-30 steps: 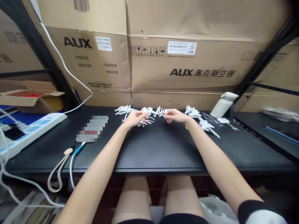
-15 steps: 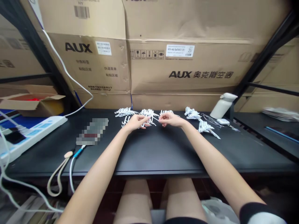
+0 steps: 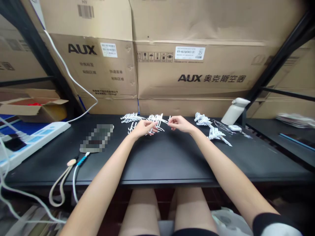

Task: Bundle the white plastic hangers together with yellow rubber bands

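Note:
White thin strips with curved ends lie in bunches along the back of the black table [image 3: 162, 157]. My left hand [image 3: 145, 128] is at the middle bunch [image 3: 155, 117], thumb and fingers pinched on a white strip. Just right of it, my right hand [image 3: 177, 124] pinches another thin white piece between thumb and forefinger. One bunch [image 3: 133, 117] lies left of my left hand. Farther right are two stacked bunches, one [image 3: 202, 119] behind the other [image 3: 217, 133]. The fine shape of the held pieces is too small to tell.
A pale bottle [image 3: 235, 110], a white earphone case [image 3: 235, 128] and a coiled cable stand or lie at the back right. At left are a phone [image 3: 97, 138], a power strip [image 3: 34, 144] and an open carton [image 3: 36, 106]. Large cardboard boxes [image 3: 197, 88] line the back.
My right hand has shifted slightly and now shows a white piece standing up by its fingertips. The bunch formerly visible behind it is mostly out of sight. My left hand has barely moved.

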Tool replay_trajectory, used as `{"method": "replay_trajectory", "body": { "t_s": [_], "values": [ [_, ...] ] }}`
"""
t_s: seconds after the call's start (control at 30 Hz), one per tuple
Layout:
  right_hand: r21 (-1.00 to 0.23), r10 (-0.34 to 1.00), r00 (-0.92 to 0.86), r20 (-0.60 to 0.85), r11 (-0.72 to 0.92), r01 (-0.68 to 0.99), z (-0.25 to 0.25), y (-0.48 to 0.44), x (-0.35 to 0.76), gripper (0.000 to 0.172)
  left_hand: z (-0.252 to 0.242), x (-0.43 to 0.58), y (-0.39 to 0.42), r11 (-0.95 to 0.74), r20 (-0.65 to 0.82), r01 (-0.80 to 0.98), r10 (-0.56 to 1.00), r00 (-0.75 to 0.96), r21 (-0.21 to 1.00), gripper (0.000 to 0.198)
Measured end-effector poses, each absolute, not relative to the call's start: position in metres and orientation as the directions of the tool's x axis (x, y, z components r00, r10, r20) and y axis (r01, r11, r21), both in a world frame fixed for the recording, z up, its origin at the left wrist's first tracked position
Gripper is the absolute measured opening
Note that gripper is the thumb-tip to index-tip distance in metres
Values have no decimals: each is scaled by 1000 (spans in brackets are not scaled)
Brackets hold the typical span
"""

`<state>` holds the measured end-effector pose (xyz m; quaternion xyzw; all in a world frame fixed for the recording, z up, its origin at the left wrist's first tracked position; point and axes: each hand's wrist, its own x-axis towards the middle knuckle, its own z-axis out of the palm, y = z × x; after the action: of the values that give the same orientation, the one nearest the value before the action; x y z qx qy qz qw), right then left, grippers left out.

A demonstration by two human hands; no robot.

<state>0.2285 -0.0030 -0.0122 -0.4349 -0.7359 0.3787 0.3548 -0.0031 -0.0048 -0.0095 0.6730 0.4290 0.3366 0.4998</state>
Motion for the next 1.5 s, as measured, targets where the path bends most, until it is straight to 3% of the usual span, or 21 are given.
{"method": "replay_trajectory", "body": {
  "t_s": [0.23, 0.43, 0.53, 0.6, 0.67, 0.73, 0.83, 0.93, 1.0, 1.07, 1.13, 1.23, 1.3, 1.37, 1.5],
  "values": [
    [-824, 841, -502, 202, 423, 376, -18, -7, 212, 19, -12, -3, -4, -177, 69, 221, 903, 424, 959, 44],
    [-940, 850, -525, 37, 207, 270, -8, -23, 199, 31, -13, 1, -8, -224, 90, 216, 862, 499, 950, 43],
    [-948, 854, -516, 72, 219, 231, -11, -26, 193, 32, -3, -2, -11, -438, 222, 399, 847, 483, 805, 45],
    [-961, 865, -489, 113, 220, 167, -17, -24, 190, 31, 7, -14, -13, -515, 429, 644, 851, 303, 566, 47],
    [-975, 878, -459, 135, 201, 98, -23, -21, 188, 31, 17, -36, -17, -360, 536, 835, 839, 95, 416, 53],
    [-982, 895, -422, 145, 182, 49, -28, -17, 187, 30, 22, -64, -22, -155, 519, 947, 854, -14, 281, 60],
    [-985, 910, -384, 153, 172, 15, -33, -14, 186, 31, 19, -108, -33, 174, 291, 976, 934, -206, 133, 75],
    [-982, 913, -373, 167, 186, 14, -35, -14, 186, 30, 7, -135, -47, 297, 70, 950, 950, -304, 93, 85],
    [-980, 914, -363, 183, 200, 11, -36, -14, 185, 30, 0, -137, -56, 285, 131, 953, 946, -297, 102, 84],
    [-979, 918, -348, 191, 206, 5, -38, -15, 183, 30, -3, -124, -63, 199, 375, 970, 896, -238, 141, 78],
    [-981, 921, -346, 180, 193, 5, -40, -17, 181, 32, -2, -100, -65, -5, 556, 985, 826, -93, 172, 68],
    [-983, 908, -391, 150, 179, 38, -41, -20, 178, 33, 1, -56, -58, -426, 567, 866, 794, 220, 262, 61],
    [-978, 887, -442, 136, 190, 80, -40, -22, 177, 34, 1, -31, -49, -608, 490, 683, 775, 400, 405, 57],
    [-971, 862, -488, 135, 215, 110, -37, -24, 176, 35, -3, -14, -43, -612, 439, 597, 790, 427, 520, 51],
    [-956, 841, -512, 177, 270, 113, -33, -29, 174, 35, -19, -4, -40, -574, 414, 564, 819, 397, 594, 42]
  ]
}}
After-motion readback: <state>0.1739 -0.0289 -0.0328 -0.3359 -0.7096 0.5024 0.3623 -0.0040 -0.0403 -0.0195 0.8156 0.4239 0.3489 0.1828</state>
